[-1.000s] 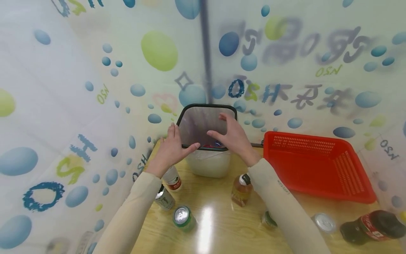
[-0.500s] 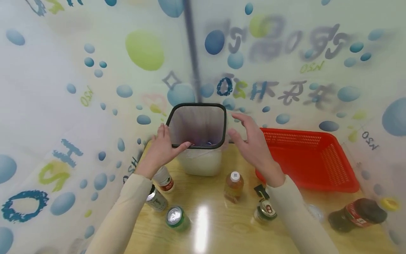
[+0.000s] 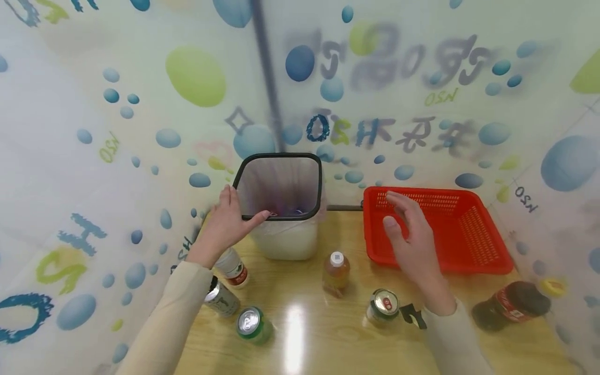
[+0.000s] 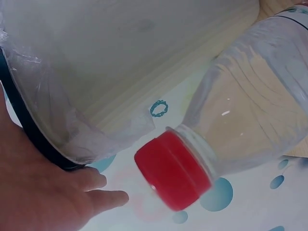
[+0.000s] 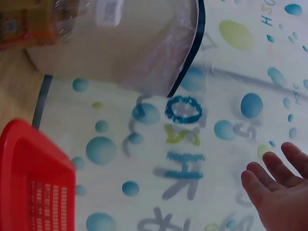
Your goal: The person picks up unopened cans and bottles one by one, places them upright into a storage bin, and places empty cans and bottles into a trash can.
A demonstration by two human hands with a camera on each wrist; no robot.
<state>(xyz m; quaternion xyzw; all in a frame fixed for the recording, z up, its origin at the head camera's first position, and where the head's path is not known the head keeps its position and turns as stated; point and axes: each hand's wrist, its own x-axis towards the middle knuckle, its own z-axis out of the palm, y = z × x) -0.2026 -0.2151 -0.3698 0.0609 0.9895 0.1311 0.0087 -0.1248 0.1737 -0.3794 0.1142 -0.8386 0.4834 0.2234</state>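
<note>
In the head view my left hand (image 3: 222, 224) rests on the left front rim of the white trash bin (image 3: 284, 242), fingers straight and thumb stretched along the front rim. The bin has a black rim and a clear liner, with something red and blue low inside. A clear bottle (image 4: 250, 96) with a red cap (image 4: 173, 171) stands beside this hand in the left wrist view. My right hand (image 3: 414, 242) is raised in front of the red plastic basket (image 3: 469, 229), holding nothing, its fingers loosely bent and thumb apart. The right wrist view shows its fingertips (image 5: 269, 173) against the patterned curtain.
On the wooden table are a silver-and-black can (image 3: 222, 299), a green can (image 3: 253, 324), an amber drink bottle (image 3: 336, 273) with a white cap, another can (image 3: 383, 306) and a black strip (image 3: 412, 315). A cola bottle (image 3: 511, 306) lies at right, near a yellow ring (image 3: 553, 287).
My right hand has moved right, from over the bin's opening to the basket. My left hand has stayed at the bin's rim. The head view has shifted a little to the right.
</note>
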